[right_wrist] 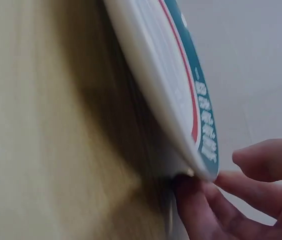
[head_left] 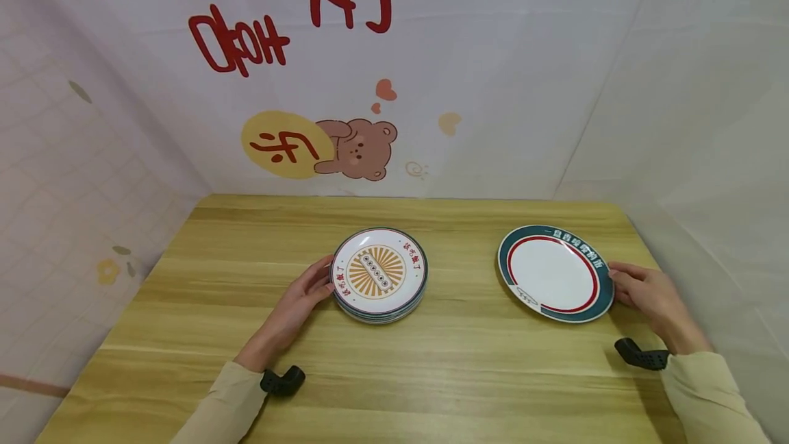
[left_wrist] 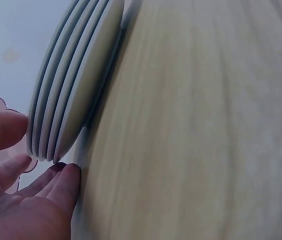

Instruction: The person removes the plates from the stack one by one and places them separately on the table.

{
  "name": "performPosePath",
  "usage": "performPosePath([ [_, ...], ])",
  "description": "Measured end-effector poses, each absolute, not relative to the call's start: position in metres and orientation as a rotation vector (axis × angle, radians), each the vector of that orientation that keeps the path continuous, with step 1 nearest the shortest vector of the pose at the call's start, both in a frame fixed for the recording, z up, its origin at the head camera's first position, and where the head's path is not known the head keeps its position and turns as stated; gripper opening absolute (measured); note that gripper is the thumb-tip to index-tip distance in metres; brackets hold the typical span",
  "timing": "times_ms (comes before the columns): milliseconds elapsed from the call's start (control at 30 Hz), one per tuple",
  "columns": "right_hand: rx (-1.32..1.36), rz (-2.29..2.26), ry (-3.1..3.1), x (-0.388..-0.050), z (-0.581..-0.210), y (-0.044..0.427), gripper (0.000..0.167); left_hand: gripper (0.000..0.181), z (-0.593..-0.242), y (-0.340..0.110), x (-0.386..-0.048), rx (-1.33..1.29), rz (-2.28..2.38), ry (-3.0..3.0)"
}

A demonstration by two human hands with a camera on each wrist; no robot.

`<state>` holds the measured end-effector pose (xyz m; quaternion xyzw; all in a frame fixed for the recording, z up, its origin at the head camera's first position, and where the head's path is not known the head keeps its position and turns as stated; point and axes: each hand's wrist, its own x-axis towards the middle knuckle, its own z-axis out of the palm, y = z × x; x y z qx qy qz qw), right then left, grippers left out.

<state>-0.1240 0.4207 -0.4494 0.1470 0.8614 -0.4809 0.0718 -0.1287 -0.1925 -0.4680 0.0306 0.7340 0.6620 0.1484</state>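
Left hand (head_left: 298, 300): fingers loosely spread, touched the edge of a stack of small plates (head_left: 379, 269), centre of the frame. Right hand (head_left: 650, 297): fingers likewise loose, touched the rim of one large plate (head_left: 551, 273), right of centre. Wooden table (head_left: 462, 375): lay beneath, lower frame. Hazards, as judged: an uneven push could have slid the stacked plates askew; too slight a grip could have let the large plate slip.

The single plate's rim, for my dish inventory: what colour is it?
Mostly teal rim with white lettering, clearest in the head view.
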Motion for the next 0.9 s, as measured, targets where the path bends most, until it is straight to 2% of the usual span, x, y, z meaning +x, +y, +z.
performPosePath([
  [400, 0.512, -1.237, 2.941, -0.099, -0.424, 0.383, 0.060, 0.061, -0.467, -0.189, -0.129, 0.069, 1.906, 2.092],
  [600, 0.520, -1.275, 3.106, -0.093, -0.407, 0.350, 0.050, 0.061, -0.464, -0.191, -0.129, 0.056, 1.908, 2.093],
  [733, 0.440, -1.350, 3.157, -0.090, -0.397, 0.328, 0.046, 0.061, -0.463, -0.192, -0.129, 0.046, 1.898, 2.099],
  [900, 0.219, -1.485, 3.160, -0.089, -0.393, 0.299, 0.039, 0.060, -0.462, -0.189, -0.129, 0.029, 1.901, 2.103],
])
